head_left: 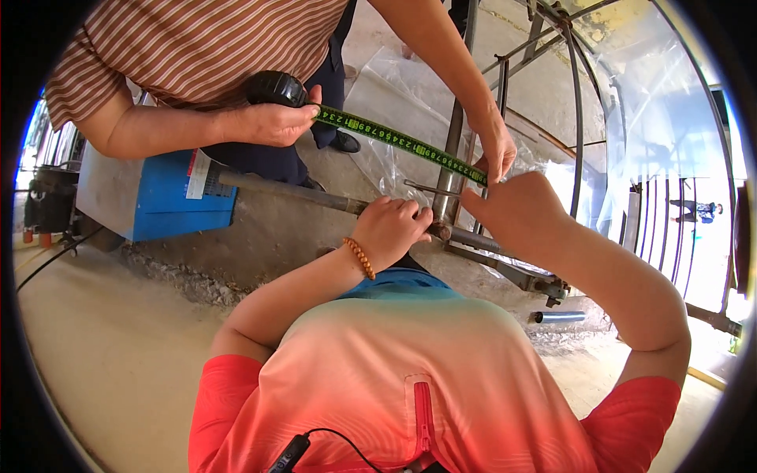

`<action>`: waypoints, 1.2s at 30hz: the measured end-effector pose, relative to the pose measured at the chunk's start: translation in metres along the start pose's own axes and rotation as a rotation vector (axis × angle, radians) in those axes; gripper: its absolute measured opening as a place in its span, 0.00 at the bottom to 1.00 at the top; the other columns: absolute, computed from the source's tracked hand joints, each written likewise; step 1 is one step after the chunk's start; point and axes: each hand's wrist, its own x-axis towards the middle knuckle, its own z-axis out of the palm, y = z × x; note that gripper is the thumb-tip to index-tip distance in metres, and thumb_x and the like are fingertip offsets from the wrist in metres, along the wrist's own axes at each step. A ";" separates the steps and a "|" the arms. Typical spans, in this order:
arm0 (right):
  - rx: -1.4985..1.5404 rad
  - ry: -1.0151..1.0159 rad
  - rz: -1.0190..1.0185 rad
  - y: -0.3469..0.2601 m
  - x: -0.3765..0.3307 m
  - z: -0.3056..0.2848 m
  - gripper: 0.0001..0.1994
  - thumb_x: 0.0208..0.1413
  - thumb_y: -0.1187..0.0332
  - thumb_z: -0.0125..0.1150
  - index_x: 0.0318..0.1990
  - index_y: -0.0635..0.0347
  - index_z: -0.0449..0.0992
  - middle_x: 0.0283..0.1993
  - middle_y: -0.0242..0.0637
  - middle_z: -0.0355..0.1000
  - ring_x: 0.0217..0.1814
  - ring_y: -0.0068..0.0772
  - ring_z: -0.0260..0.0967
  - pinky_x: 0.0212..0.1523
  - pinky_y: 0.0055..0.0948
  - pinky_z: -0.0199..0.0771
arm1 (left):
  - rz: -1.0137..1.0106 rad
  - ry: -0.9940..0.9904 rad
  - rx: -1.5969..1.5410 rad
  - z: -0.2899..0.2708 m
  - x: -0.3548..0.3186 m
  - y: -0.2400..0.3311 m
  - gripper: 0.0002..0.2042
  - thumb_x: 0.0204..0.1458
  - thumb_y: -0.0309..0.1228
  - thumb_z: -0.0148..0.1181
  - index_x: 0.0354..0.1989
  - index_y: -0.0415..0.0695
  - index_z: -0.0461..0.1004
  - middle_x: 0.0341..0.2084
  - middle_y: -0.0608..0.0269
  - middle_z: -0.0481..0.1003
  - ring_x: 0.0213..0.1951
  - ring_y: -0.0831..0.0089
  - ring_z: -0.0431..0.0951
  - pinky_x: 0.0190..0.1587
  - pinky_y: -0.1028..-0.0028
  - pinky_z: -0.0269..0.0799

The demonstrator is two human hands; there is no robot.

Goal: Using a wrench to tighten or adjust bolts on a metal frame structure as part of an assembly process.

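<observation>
My left hand (392,231), with a wooden bead bracelet (359,258) at its wrist, is closed over a round metal pipe (284,189), close to where it meets another pipe (454,150). My right hand (524,209) is closed on a thin pointed metal rod (430,188), which sticks out leftward across the upright-running pipe; its exact kind is unclear. Just beyond, a co-worker's hands stretch a tape measure (277,88). Its black and green blade (386,134) slants down to the co-worker's fingers (495,150) beside my right hand.
A blue metal box (177,193) stands at the left, with a black cable near it. Metal frame bars (579,118) and clear plastic sheeting (631,87) rise at the right. A short shiny tube (558,317) lies on the floor.
</observation>
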 end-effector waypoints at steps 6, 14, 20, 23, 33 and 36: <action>0.107 0.112 -0.011 0.008 0.023 0.015 0.06 0.42 0.71 0.53 0.30 0.56 0.73 0.24 0.37 0.72 0.30 0.37 0.73 0.25 0.35 0.70 | -0.019 -0.032 -0.002 -0.002 0.004 0.001 0.17 0.40 0.45 0.59 0.36 0.50 0.70 0.21 0.70 0.68 0.27 0.74 0.72 0.33 0.73 0.66; 0.006 0.145 -0.110 0.020 0.046 0.006 0.06 0.47 0.70 0.51 0.31 0.53 0.74 0.23 0.35 0.71 0.28 0.38 0.71 0.26 0.36 0.70 | -0.026 0.015 0.009 -0.006 0.004 0.007 0.16 0.40 0.41 0.60 0.35 0.47 0.69 0.21 0.69 0.67 0.27 0.71 0.72 0.35 0.71 0.65; -0.009 -0.078 -0.195 0.016 0.058 -0.052 0.08 0.51 0.68 0.48 0.37 0.51 0.72 0.21 0.41 0.69 0.27 0.42 0.70 0.28 0.38 0.70 | -0.179 0.157 -0.410 0.001 -0.043 0.007 0.11 0.42 0.36 0.62 0.31 0.45 0.70 0.23 0.62 0.70 0.28 0.66 0.72 0.26 0.71 0.68; 0.107 0.269 -0.178 0.021 0.057 -0.001 0.10 0.53 0.67 0.47 0.40 0.49 0.72 0.21 0.41 0.69 0.28 0.42 0.70 0.28 0.38 0.69 | -0.450 -0.112 -0.917 0.028 -0.049 0.017 0.12 0.45 0.37 0.61 0.34 0.43 0.70 0.27 0.59 0.74 0.32 0.68 0.74 0.28 0.73 0.69; -0.123 0.098 -0.299 0.021 0.053 -0.017 0.05 0.45 0.71 0.52 0.30 0.52 0.74 0.23 0.39 0.70 0.28 0.44 0.71 0.24 0.38 0.69 | -0.752 -0.050 -1.991 0.056 -0.027 0.026 0.17 0.56 0.41 0.47 0.44 0.39 0.68 0.36 0.63 0.72 0.39 0.79 0.71 0.47 0.77 0.66; -0.014 0.146 -0.166 0.025 0.046 0.033 0.11 0.53 0.63 0.48 0.42 0.45 0.73 0.19 0.38 0.68 0.24 0.41 0.69 0.25 0.37 0.66 | -0.738 -0.081 -1.952 0.060 -0.031 0.026 0.18 0.57 0.41 0.46 0.45 0.38 0.68 0.36 0.63 0.72 0.39 0.78 0.71 0.47 0.77 0.66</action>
